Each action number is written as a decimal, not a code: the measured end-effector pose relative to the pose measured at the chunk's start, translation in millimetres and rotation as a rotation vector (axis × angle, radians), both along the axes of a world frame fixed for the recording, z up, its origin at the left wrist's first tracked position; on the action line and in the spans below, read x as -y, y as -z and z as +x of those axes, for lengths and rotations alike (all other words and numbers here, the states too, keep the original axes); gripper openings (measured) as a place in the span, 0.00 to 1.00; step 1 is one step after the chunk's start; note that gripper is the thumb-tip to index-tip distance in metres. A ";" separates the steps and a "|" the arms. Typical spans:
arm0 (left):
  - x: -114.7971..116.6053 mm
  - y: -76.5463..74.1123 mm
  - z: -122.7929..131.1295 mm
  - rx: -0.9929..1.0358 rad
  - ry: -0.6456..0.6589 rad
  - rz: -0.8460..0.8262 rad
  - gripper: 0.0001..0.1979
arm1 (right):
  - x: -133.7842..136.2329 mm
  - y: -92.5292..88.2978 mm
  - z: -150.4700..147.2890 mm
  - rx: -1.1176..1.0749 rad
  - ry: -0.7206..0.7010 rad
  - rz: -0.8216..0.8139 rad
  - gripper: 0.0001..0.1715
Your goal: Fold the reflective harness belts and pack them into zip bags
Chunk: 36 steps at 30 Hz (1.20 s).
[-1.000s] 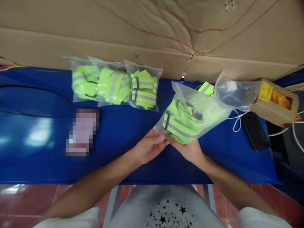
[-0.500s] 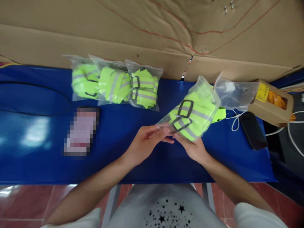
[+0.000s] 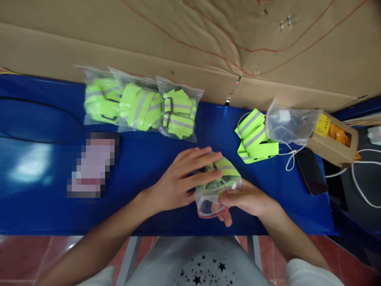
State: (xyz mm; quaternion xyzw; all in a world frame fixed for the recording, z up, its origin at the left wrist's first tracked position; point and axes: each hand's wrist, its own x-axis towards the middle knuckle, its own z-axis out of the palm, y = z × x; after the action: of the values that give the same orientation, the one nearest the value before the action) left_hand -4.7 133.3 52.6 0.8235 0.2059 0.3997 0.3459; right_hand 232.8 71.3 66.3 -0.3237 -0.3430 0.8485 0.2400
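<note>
A clear zip bag with a yellow-green reflective strap inside is between my hands, above the front of the blue table. Its red-edged mouth points toward me and gapes a little. My right hand grips the bag from the right, its thumb on top of the plastic and fingers beneath. My left hand lies over the bag with its fingers stretched and spread across the strap, hiding part of it. Behind my right hand, a loose folded reflective strap rests on the table.
Several bagged reflective straps stand in a row at the back. A phone with a blurred screen lies left. At right are an empty-looking clear bag, a cardboard box, a black phone and white cables.
The bag has come down toward me and turned, its mouth now facing me. My left hand has opened out over it. The loose strap behind is now uncovered.
</note>
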 end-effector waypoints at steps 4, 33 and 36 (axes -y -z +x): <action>4.5 -10.2 -2.6 0.090 0.065 -0.309 0.23 | 0.6 -4.4 20.0 -0.192 -0.076 0.107 0.45; -2.4 6.9 9.9 0.266 -0.055 -1.341 0.23 | -18.6 18.4 17.9 0.580 0.503 0.279 0.16; -3.3 9.4 10.0 0.313 -0.041 -1.389 0.24 | -18.1 16.4 19.1 0.574 0.522 0.310 0.13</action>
State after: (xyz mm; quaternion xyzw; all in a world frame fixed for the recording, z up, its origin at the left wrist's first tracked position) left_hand 5.3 136.6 43.3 0.3417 0.3764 0.2960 0.8087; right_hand 251.9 89.4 49.8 -0.5832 -0.4261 0.5729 0.3875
